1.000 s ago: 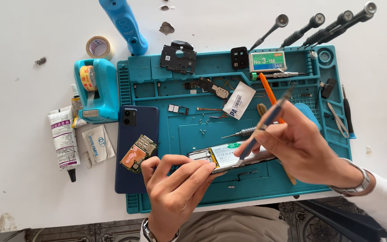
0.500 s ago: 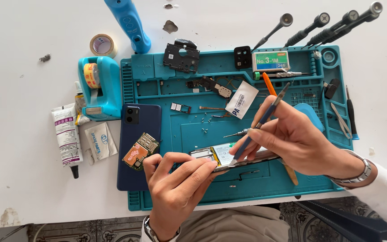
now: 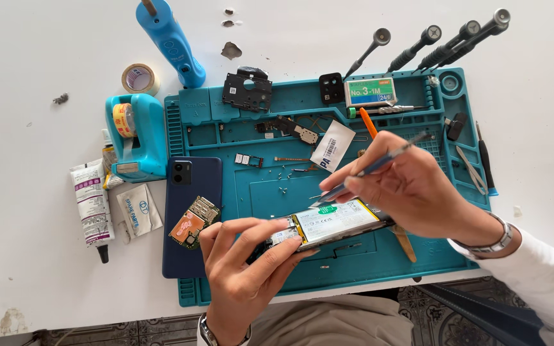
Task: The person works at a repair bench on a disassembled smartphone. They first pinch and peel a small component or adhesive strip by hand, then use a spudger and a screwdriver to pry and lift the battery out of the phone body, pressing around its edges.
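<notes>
Glue tube: white with a black nozzle, lying on the tabletop at 9 o'clock, just beside a small white sachet.
Tape dispenser: teal, at 10 o'clock, a loose tape roll just above it.
Blue handheld tool: at 11 o'clock, lying slantwise off the mat.
Work mat: teal, with trays along its top edge, filling the middle of the tabletop.
Back cover: dark blue, on the mat's left edge, a small circuit board lying on it.
Left hand: at 6 o'clock, its grip clenched on the near end of the opened phone, thumb and fingers pinching its edges.
Opened phone: held just above the mat at centre, battery side up, tilted slightly.
Right hand: at 3 o'clock, its grip closed like a pen hold on a thin metal tool, whose tip touches the phone's upper edge.
Staple box: in the top tray at 1 o'clock.
Screwdrivers: four, fanned out at 1 o'clock beyond the mat.
</notes>
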